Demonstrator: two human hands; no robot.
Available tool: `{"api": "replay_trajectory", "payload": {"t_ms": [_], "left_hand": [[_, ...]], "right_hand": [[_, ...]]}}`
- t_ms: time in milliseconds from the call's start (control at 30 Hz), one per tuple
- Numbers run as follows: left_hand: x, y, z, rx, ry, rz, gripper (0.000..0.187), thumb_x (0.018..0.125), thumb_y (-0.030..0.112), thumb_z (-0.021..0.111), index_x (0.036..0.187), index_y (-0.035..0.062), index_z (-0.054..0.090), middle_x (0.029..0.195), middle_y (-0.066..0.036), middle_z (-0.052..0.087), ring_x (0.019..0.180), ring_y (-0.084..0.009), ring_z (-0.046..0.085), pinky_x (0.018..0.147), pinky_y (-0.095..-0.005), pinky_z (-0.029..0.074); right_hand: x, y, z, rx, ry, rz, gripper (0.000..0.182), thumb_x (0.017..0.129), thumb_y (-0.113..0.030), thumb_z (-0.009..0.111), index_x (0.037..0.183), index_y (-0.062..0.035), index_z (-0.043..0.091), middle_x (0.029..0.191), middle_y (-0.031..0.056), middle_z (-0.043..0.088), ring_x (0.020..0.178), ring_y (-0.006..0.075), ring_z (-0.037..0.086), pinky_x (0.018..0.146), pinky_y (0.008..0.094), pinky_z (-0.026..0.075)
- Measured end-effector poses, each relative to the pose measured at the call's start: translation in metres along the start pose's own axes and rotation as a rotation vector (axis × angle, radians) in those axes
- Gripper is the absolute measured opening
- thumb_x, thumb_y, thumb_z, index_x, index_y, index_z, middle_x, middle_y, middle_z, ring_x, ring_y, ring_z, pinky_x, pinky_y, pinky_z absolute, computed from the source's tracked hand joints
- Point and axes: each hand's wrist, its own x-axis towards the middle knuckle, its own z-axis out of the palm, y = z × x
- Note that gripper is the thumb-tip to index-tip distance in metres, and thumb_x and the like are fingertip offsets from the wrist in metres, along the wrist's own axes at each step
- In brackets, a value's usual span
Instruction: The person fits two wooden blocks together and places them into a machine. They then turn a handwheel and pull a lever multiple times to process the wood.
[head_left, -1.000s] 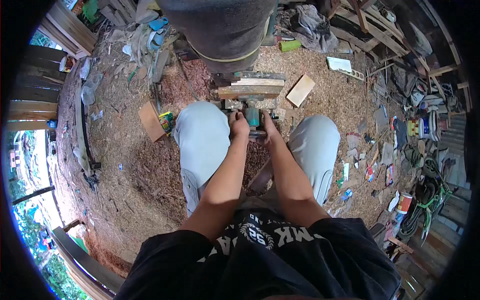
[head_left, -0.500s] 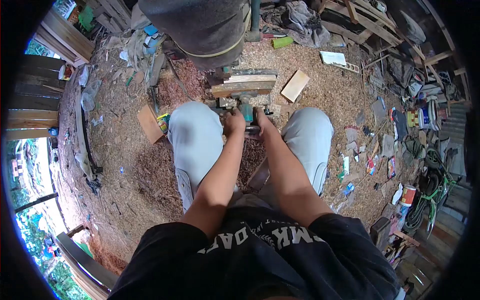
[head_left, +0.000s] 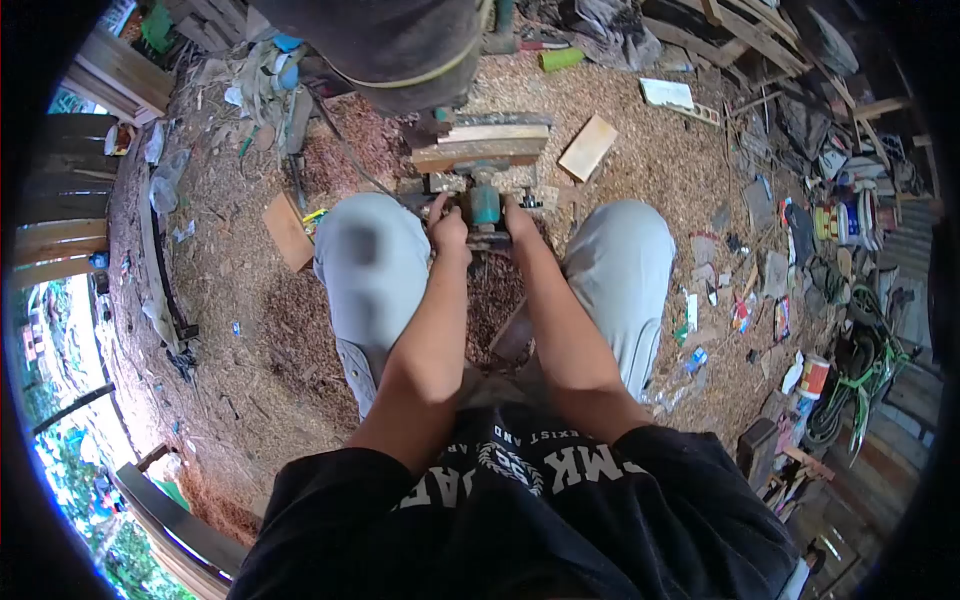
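green power tool (head_left: 485,205) is sitting low between the knees, just on the near side of the stacked wood pieces (head_left: 480,150). left hand (head_left: 449,232) is curling at its left side, thumb side up; right hand (head_left: 519,222) is lying along its right side. hands are facing each other across the tool, apart, not spread wide. fingertips are mostly hiding, so can't tell how hard either is gripping or what exactly each is pinching.

handling, my read: pressing evenly from both sides should be holding the body square; a heavier push on one side would be tipping it. fingers should be clearing the underside and any moving part, which isn't showing here. wrists look best running in line with the forearms.

dark cord (head_left: 345,145) is running in from the upper left toward the tool; worth routing it clear of the left knee (head_left: 372,240). loose board (head_left: 588,148) is lying beyond the right knee (head_left: 622,245). shavings (head_left: 300,330) are covering the floor around, so footing may be slipping a bit.
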Motion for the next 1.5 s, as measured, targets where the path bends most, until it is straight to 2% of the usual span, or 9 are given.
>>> {"api": "replay_trajectory", "payload": {"t_ms": [200, 333, 400, 533, 767, 1100, 1167, 1300, 1500], "left_hand": [[-0.002, 0.003, 0.02, 0.747, 0.279, 0.33, 0.031, 0.094, 0.028, 0.055, 0.105, 0.0033, 0.07, 0.105, -0.021, 0.073, 0.101, -0.0436, 0.068, 0.088, -0.0523, 0.054], [0.017, -0.017, 0.041, 0.684, 0.403, 0.17, 0.043, 0.096, 0.035, 0.053, 0.122, 0.005, 0.071, 0.129, -0.024, 0.066, 0.114, -0.0439, 0.063, 0.099, -0.0509, 0.047], [0.063, -0.063, 0.039, 0.554, 0.509, 0.437, 0.044, 0.1, 0.035, 0.051, 0.124, 0.0035, 0.069, 0.134, -0.022, 0.064, 0.121, -0.0414, 0.059, 0.103, -0.0467, 0.044], [-0.043, 0.031, 0.022, 0.285, -0.031, 0.289, 0.037, 0.104, 0.032, 0.053, 0.123, 0.0036, 0.07, 0.123, -0.016, 0.069, 0.117, -0.0316, 0.062, 0.103, -0.0392, 0.046], [0.028, -0.039, 0.017, 0.218, 0.058, 0.541, 0.032, 0.107, 0.017, 0.051, 0.135, 0.0064, 0.063, 0.138, -0.016, 0.06, 0.129, -0.0291, 0.055, 0.111, -0.0393, 0.04], [0.021, 0.004, 0.021, 0.84, 0.008, 0.142, 0.044, 0.099, 0.028, 0.055, 0.138, 0.0082, 0.062, 0.149, -0.021, 0.053, 0.136, -0.0385, 0.05, 0.113, -0.0462, 0.039], [0.001, 0.012, 0.031, 0.906, 0.15, 0.147, 0.048, 0.098, 0.026, 0.05, 0.134, -0.0045, 0.059, 0.144, -0.03, 0.053, 0.135, -0.0423, 0.05, 0.112, -0.046, 0.04], [-0.002, 0.007, 0.03, 0.654, 0.231, 0.243, 0.052, 0.1, 0.032, 0.049, 0.138, -0.0038, 0.056, 0.143, -0.029, 0.055, 0.135, -0.0429, 0.05, 0.114, -0.0466, 0.038], [0.0, -0.002, 0.018, 0.438, 0.036, 0.252, 0.044, 0.1, 0.021, 0.055, 0.141, 0.0049, 0.057, 0.142, -0.02, 0.058, 0.134, -0.0371, 0.051, 0.113, -0.0429, 0.038]], "right_hand": [[-0.003, -0.009, -0.009, 0.045, -0.207, 0.17, 0.073, 0.097, -0.071, 0.039, 0.133, -0.0104, 0.058, 0.119, 0.0198, 0.07, 0.095, 0.0396, 0.071, 0.082, 0.0588, 0.058], [-0.038, -0.021, 0.001, 0.044, -0.064, 0.075, 0.08, 0.093, -0.075, 0.044, 0.139, -0.0109, 0.056, 0.128, 0.0192, 0.067, 0.097, 0.0393, 0.071, 0.085, 0.0569, 0.057], [-0.05, -0.027, 0.009, 0.039, 0.017, 0.069, 0.082, 0.091, -0.076, 0.048, 0.138, -0.0096, 0.056, 0.127, 0.0201, 0.067, 0.096, 0.0372, 0.071, 0.085, 0.0532, 0.058], [-0.024, -0.005, -0.008, 0.155, -0.131, 0.106, 0.086, 0.087, -0.082, 0.051, 0.129, -0.0081, 0.062, 0.116, 0.019, 0.07, 0.094, 0.0301, 0.072, 0.078, 0.046, 0.06], [-0.024, -0.014, 0.002, 0.005, -0.087, 0.071, 0.087, 0.092, -0.083, 0.04, 0.13, -0.0087, 0.063, 0.118, 0.0157, 0.07, 0.093, 0.0266, 0.07, 0.082, 0.0422, 0.059], [-0.026, -0.014, 0.001, 0.041, 0.015, -0.019, 0.091, 0.094, -0.078, 0.037, 0.152, -0.0082, 0.044, 0.141, 0.0197, 0.06, 0.112, 0.0368, 0.066, 0.094, 0.0534, 0.056], [-0.001, 0.001, -0.014, 0.159, -0.162, 0.139, 0.1, 0.089, -0.083, 0.042, 0.157, -0.0104, 0.037, 0.147, 0.0216, 0.054, 0.116, 0.0387, 0.064, 0.094, 0.0533, 0.056], [0.007, 0.008, -0.008, 0.348, -0.019, 0.128, 0.087, 0.089, -0.079, 0.049, 0.143, -0.0111, 0.051, 0.125, 0.0203, 0.064, 0.092, 0.0382, 0.07, 0.077, 0.0537, 0.061], [-0.024, -0.009, -0.004, 0.26, -0.066, 0.196, 0.086, 0.088, -0.08, 0.05, 0.125, -0.0031, 0.064, 0.105, 0.0176, 0.071, 0.09, 0.031, 0.07, 0.082, 0.0467, 0.06]]}}
